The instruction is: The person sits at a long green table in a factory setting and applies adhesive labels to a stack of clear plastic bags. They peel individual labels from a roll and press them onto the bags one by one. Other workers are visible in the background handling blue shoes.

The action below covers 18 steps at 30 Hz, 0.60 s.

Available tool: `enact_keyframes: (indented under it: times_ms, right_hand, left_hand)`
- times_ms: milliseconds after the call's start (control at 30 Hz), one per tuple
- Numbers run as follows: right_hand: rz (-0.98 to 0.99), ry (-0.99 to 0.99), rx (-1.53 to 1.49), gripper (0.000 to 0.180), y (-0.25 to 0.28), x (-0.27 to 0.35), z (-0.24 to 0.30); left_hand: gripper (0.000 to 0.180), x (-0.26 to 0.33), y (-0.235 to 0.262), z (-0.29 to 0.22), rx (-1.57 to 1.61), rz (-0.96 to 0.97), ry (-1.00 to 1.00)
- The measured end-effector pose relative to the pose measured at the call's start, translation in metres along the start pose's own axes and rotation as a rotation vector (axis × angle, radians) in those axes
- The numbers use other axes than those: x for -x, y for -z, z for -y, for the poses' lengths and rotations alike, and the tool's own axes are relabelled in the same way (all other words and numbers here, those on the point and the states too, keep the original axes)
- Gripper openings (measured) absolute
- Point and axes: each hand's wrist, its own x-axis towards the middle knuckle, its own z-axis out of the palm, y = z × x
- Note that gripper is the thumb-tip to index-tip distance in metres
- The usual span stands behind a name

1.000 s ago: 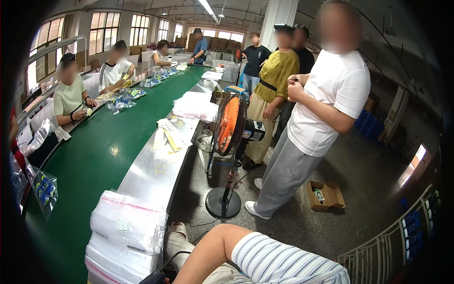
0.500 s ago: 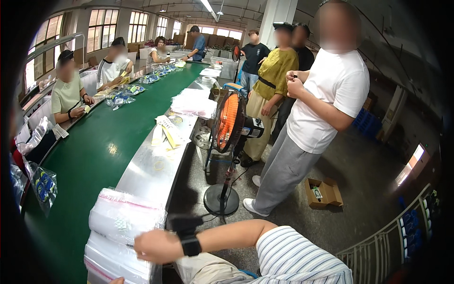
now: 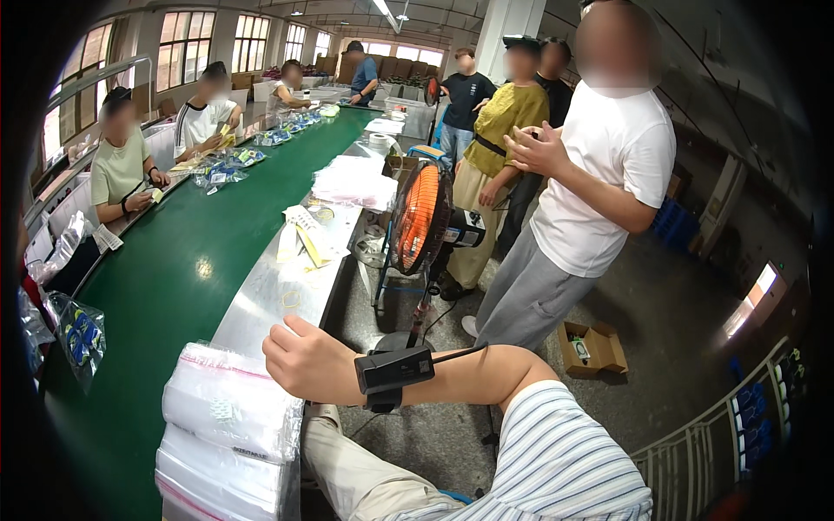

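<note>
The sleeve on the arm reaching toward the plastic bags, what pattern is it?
The sleeve has thin blue-grey and white stripes, seen in the head view.
</note>
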Motion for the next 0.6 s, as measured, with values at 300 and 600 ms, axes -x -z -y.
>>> enact_keyframes:
  times_ms: [300, 600]
  right_hand:
    - [0.014, -0.039, -0.076, 0.008, -0.01, 0.008, 0.007]
    - [0.008, -0.046, -0.13, 0.01, -0.012, 0.009, 0.011]
  left_hand:
    - [0.039, 0.008, -0.01, 0.001, 0.115, 0.01, 0.019]
    - [0.036, 0.009, -0.014, -0.005, 0.268, 0.088, 0.062]
